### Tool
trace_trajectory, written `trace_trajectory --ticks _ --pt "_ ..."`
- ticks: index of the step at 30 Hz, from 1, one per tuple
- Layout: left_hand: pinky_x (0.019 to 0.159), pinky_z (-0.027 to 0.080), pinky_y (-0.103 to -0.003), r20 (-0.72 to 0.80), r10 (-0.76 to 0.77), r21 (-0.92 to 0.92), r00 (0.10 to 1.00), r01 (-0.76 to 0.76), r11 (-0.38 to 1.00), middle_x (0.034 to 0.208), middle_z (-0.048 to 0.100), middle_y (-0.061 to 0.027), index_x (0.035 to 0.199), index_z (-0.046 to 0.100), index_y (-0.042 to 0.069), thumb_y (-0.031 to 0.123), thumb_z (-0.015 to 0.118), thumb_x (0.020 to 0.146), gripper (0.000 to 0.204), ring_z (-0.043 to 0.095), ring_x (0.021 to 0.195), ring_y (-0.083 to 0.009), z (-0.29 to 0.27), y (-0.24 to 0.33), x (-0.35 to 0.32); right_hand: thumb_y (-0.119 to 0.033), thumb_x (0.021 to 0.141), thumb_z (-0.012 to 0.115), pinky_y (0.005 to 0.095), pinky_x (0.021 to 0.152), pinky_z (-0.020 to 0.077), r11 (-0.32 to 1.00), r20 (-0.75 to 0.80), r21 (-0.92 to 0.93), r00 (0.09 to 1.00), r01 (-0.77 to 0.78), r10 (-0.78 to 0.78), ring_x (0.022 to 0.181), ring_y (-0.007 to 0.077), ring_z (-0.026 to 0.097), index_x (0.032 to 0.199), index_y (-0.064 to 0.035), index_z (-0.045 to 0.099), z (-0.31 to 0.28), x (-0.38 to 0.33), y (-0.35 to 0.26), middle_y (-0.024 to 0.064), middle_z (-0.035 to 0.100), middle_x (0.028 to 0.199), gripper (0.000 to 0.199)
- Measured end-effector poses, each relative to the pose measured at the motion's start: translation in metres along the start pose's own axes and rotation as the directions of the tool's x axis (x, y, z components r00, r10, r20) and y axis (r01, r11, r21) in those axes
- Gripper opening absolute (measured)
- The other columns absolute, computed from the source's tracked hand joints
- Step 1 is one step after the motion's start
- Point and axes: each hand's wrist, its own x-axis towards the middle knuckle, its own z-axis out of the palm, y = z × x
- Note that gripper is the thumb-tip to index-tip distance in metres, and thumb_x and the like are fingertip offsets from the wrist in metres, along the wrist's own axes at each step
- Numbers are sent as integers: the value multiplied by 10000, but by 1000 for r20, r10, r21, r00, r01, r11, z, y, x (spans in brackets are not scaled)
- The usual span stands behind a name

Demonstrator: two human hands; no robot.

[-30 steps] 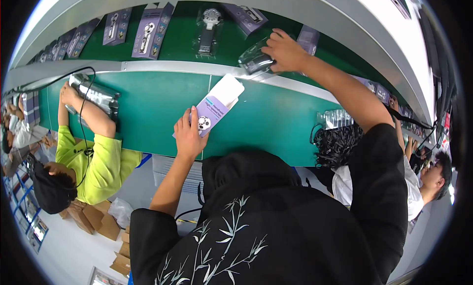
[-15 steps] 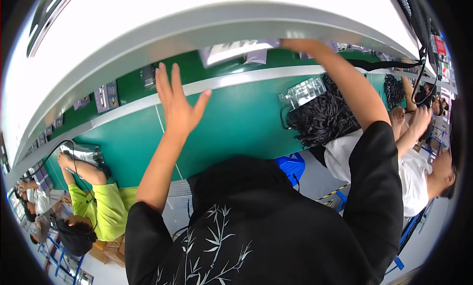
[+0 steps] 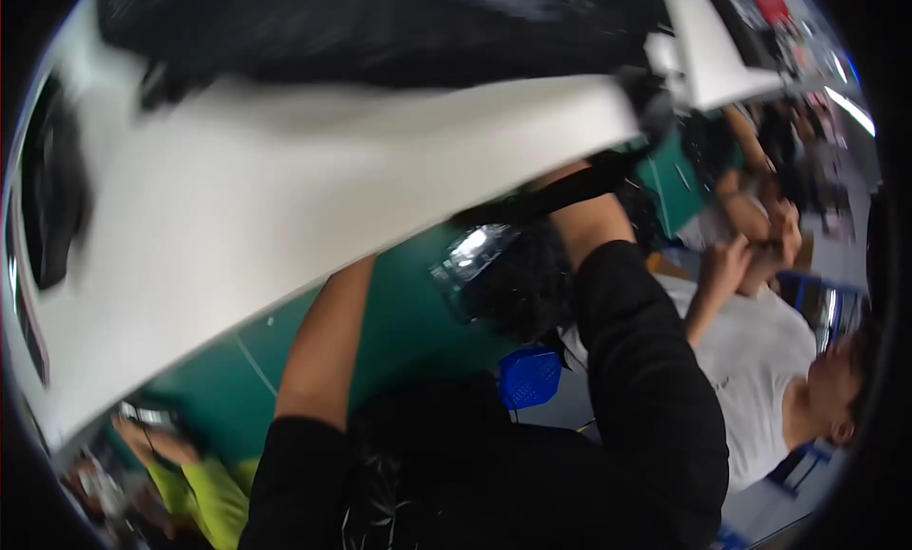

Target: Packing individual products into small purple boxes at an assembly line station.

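Note:
Both my hands are hidden behind the white shelf, so what they hold or touch cannot be made out. My left forearm reaches up over the green table and passes behind the shelf's edge. Farther right, my right forearm goes up behind the same shelf, with a thick black cable crossing in front of it. Beside that forearm lies a heap of black straps or cords. Clear plastic packaging rests at the heap's left side.
A large, blurred black thing lies on the shelf, and another dark object is at its left end. A blue stool stands below the table. One co-worker in white is at right, another in yellow-green at left.
The view has tilted and shifted, so the shelf now covers much of the table. My left hand, open and spread before, has gone out of sight behind the shelf, like the right.

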Motion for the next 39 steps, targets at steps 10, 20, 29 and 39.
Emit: trace_trajectory --ticks 10,20,29,39 --pt "1023 424 -349 171 -299 -499 939 344 796 1321 562 -177 1413 475 -5 111 537 883 546 546 1173 -263 -114 -71 -222 -105 771 586 460 915 474 658 -106 -39 651 752 -751 1038 440 580 1122 -1 622 201 -44 -57 233 619 1196 368" --pt "993 443 -393 81 -428 -445 900 417 792 1397 472 -197 1448 379 4 55 538 834 637 534 1176 -311 -181 -173 -435 -354 688 743 450 926 500 572 87 -384 645 725 -759 1181 398 564 1346 -113 535 428 -76 -134 187 506 1405 730" --pt "1044 412 -423 -103 -596 -461 796 493 738 1455 375 -272 1497 270 -20 167 634 887 735 468 1257 -384 -199 -169 -429 -266 648 765 421 819 519 914 -10 -405 999 -34 33 941 350 561 1164 5 523 367 -143 -169 189 506 1109 631" --pt "1048 399 -412 35 -348 -487 937 321 813 1376 447 -272 1502 226 -20 190 753 778 921 504 1206 -388 -185 -177 -380 -322 659 850 445 930 463 937 123 -349 991 -13 59 1040 393 531 1354 -5 417 251 -424 -87 234 496 1175 879"
